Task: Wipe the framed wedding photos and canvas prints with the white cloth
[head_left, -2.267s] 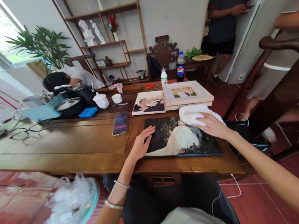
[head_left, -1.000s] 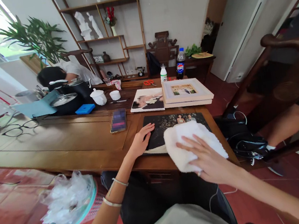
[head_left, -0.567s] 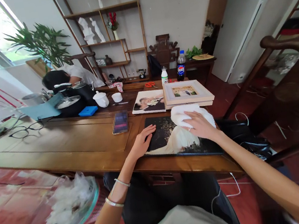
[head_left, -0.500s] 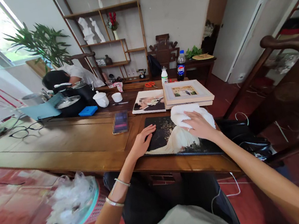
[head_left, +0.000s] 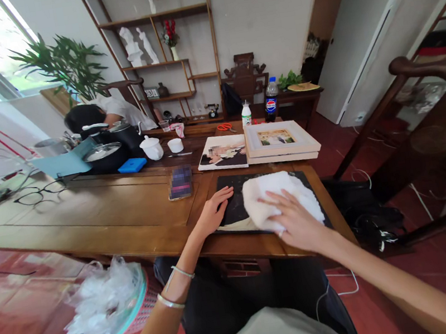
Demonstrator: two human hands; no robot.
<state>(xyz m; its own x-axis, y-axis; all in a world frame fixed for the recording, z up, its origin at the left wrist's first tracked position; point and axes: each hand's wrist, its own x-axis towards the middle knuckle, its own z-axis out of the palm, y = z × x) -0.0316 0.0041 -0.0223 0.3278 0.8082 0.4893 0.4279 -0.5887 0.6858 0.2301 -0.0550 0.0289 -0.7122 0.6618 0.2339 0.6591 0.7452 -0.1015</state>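
A dark photo panel (head_left: 235,203) with a pale dress-like shape lies flat at the table's front edge. My left hand (head_left: 216,208) rests on its left side, fingers stretched out and holding nothing. Under my right hand (head_left: 294,216) is a white towel (head_left: 293,184), pressed onto the panel with the fingers over it. The towel hides most of the panel's middle and right. Just behind lie a photo print (head_left: 223,153) and a stack of white picture frames (head_left: 282,140). A phone-like object (head_left: 180,182), blurred out, is left of the panel.
On the wooden table (head_left: 127,204) stand a white teapot (head_left: 151,148), a white cup (head_left: 175,145), a cola bottle (head_left: 270,100), a white bottle (head_left: 246,115) and orange-handled scissors (head_left: 225,127). Eyeglasses (head_left: 36,193) lie far left. A bag-lined basket (head_left: 107,306) stands below. A person (head_left: 113,114) leans forward at the back.
My right hand has drawn the towel toward me and slightly left over the panel, covering much of the pale shape. My left hand stays in place.
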